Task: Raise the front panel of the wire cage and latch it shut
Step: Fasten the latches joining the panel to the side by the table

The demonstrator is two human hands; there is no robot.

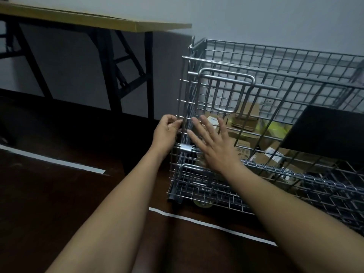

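Note:
A grey wire cage [295, 62] on castors stands on the dark floor to my right. Its front panel [246, 115] stands raised, with a thick bent latch bar [226, 74] looping across its top left part. My left hand [168, 129] pinches the wires at the cage's left front corner post, fingers closed around a wire there. My right hand [212, 142] lies flat with fingers spread against the front panel, just right of that corner. A small metal clip [186, 148] sits on the corner below my left hand.
Several cardboard boxes [246, 117] and a yellow packet lie inside the cage. A black sheet [331, 131] leans in its right side. A folding table [88, 18] with black legs stands at the back left. White tape lines [212, 226] mark the floor.

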